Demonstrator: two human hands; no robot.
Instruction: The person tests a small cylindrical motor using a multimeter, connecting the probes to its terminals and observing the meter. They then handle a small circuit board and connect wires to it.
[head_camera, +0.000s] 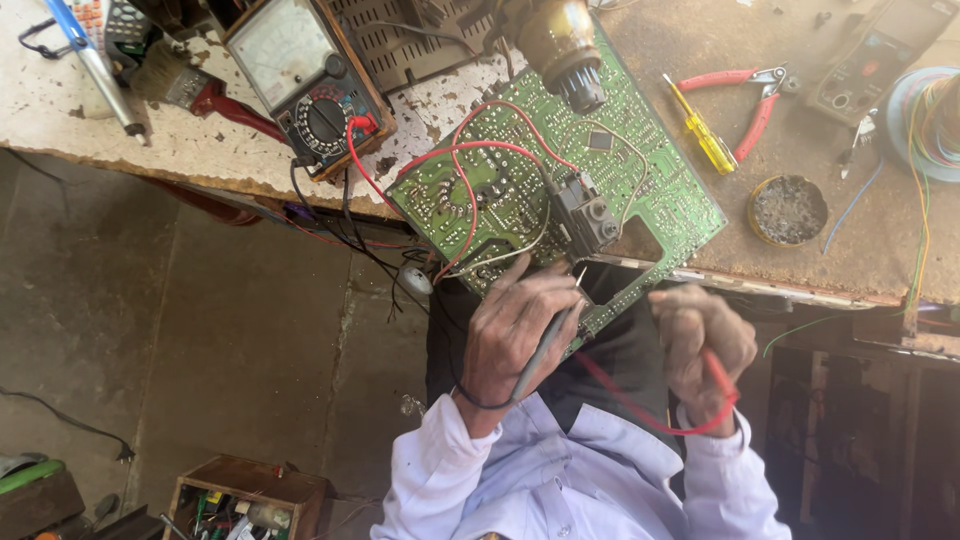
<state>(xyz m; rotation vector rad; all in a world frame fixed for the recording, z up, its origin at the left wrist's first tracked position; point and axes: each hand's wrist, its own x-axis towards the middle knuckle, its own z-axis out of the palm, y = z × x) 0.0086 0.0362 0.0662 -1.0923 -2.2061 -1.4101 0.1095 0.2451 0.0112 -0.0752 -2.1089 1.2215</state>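
A green circuit board (520, 190) with red and white wires lies over the front edge of the workbench (820, 270). My left hand (515, 330) grips a grey-black test probe (545, 345), its metal tip resting at the board's near edge, below a black component (585, 215). My right hand (700, 345) is closed around a red probe (718, 375), held just off the board's near right corner. A red lead (640, 410) loops from it across my white shirt. An analog multimeter (300, 75) stands at the back left, its red and black leads running to the board.
A yellow screwdriver (700, 130), red-handled pliers (750, 100), a round tin (787, 210) and a spool of coloured wire (930, 120) lie to the right on the bench. A brush (190, 85) lies at the left. A wooden tool box (250, 500) sits on the floor.
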